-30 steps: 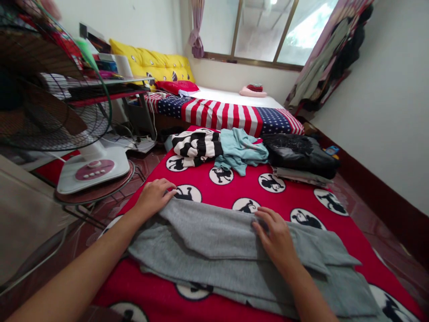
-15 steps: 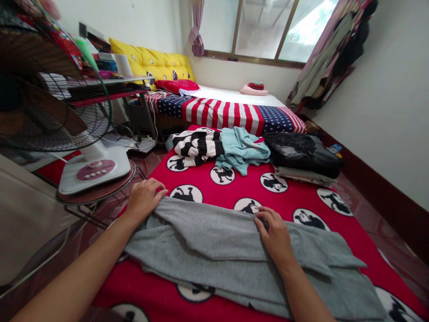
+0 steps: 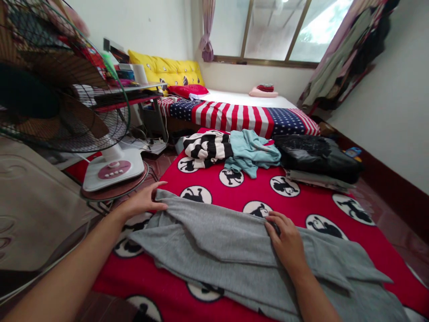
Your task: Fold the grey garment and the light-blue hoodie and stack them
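Observation:
A long grey garment [image 3: 228, 232] lies folded lengthwise across the red blanket [image 3: 214, 181], its layers loosely overlapping; its exact kind does not show. At its far left corner is my left hand [image 3: 145, 200], thumb and forefinger spread apart around the fabric edge. My right hand [image 3: 288, 239] rests on the far edge near the middle, fingers bent over the cloth and thumb close to the forefinger, pinching the edge. Farther back on the blanket lie a crumpled black-and-white striped garment [image 3: 208, 147] and a light blue one [image 3: 251, 152].
Dark folded clothes [image 3: 318, 154] are stacked over grey ones at the back right. A standing fan [image 3: 114, 170] occupies a round stool [image 3: 117, 190] on the left. Behind is a bed with a stars-and-stripes cover [image 3: 231, 118]; clothes [image 3: 348, 53] hang on the right wall.
My left thumb and fingers have parted at the garment's corner, where they were closer together before. My right hand stays on the same edge. The whole view has shifted slightly left.

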Demonstrator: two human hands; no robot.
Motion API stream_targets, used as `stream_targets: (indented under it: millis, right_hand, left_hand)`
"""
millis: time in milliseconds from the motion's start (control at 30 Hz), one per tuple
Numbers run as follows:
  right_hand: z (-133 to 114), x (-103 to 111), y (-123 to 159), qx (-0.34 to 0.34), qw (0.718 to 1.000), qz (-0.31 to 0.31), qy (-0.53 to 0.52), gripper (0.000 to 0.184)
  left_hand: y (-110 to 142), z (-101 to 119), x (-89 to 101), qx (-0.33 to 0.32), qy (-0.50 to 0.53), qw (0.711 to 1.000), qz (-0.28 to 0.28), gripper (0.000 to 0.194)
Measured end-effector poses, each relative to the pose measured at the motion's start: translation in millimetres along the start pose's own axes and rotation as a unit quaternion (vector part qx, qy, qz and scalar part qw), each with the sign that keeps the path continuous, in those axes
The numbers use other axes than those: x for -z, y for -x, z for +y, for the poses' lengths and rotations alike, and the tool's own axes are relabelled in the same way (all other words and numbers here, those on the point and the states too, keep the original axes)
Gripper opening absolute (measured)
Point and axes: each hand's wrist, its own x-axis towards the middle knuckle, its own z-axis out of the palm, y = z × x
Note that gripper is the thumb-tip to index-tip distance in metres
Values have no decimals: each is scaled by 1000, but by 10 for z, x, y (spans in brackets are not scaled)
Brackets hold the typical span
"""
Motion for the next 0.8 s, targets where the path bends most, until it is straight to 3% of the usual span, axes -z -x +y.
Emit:
stream_targets:
  millis: [167,267,333,400,467,533,633,733,800]
  right_hand:
    - [15,0,4,1,1000,-3,-2,22]
    - [17,3,3,2,1000,-4,-4,22]
    - [15,6,1,3,1000,-3,-5,23]
    - [11,8,0,2,1000,-1,-5,23]
    - [6,11,-1,2,1000,1,-5,23]
    - [2,13,-2,3,1000,1,-7,23]
    - [-1,14,-2,2,1000,1,-10,23]
    - [2,13,-3,2,1000,3,-11,23]
    - [3,13,-4,3,1000,2,-12,22]
  left_hand:
    - [204,123,-71,7,-15,1000,6,105]
    - [284,87,-101,34,49,998,-10,103]
    - [298,-19,-90,56,72,995,28,100]
    - [301,-147,-62,63,43,993,95,100]
    - [323,-236,-36,60,-1,990,126,100]
    - [384,-249,-23,71,-27,992,97,99]
    - [526,-154,-26,97,-20,995,0,103]
    - [657,-65,-25,124,79,986,-84,104]
    - [717,-71,-5,146,137,976,-86,99]
